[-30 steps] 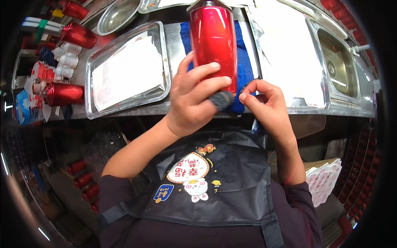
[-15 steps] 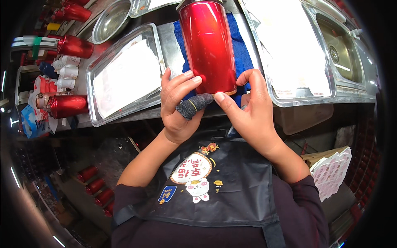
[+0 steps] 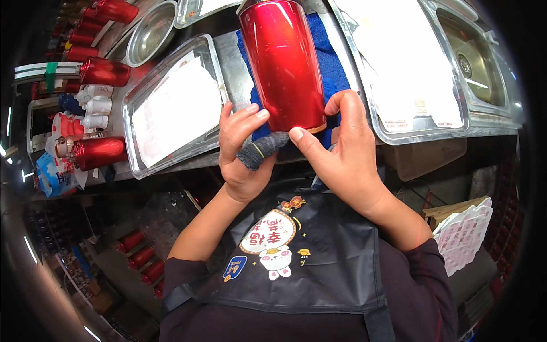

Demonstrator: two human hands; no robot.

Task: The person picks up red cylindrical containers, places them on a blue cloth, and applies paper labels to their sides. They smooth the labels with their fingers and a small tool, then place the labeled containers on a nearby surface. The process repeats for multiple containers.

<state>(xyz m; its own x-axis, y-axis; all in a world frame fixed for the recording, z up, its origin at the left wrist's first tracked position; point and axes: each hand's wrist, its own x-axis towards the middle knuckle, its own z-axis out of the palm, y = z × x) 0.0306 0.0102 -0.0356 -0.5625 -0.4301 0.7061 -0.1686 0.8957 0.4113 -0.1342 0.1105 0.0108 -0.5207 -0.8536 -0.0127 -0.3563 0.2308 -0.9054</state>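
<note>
A red cylinder (image 3: 283, 62) lay on a blue cloth (image 3: 330, 68) on the steel counter (image 3: 228, 62), its near end at the counter's edge. The left hand (image 3: 242, 154), thumb in a grey cot (image 3: 263, 149), held that end from the left, fingers curled against it. The right hand (image 3: 342, 148) gripped it from the right. Paper-lined trays (image 3: 171, 108) sat either side, a sink (image 3: 476, 57) far right.

Red cylinders: one large (image 3: 283, 62) upright on one blue cloth (image 3: 329, 68), two lying at left (image 3: 105, 72) (image 3: 98, 153), three (image 3: 139, 256) on the floor below; more at top left, too crowded to count. Metal trays: two lined with white paper (image 3: 171, 108) (image 3: 407, 68). One round steel bowl (image 3: 149, 33), one sink (image 3: 476, 60).
</note>
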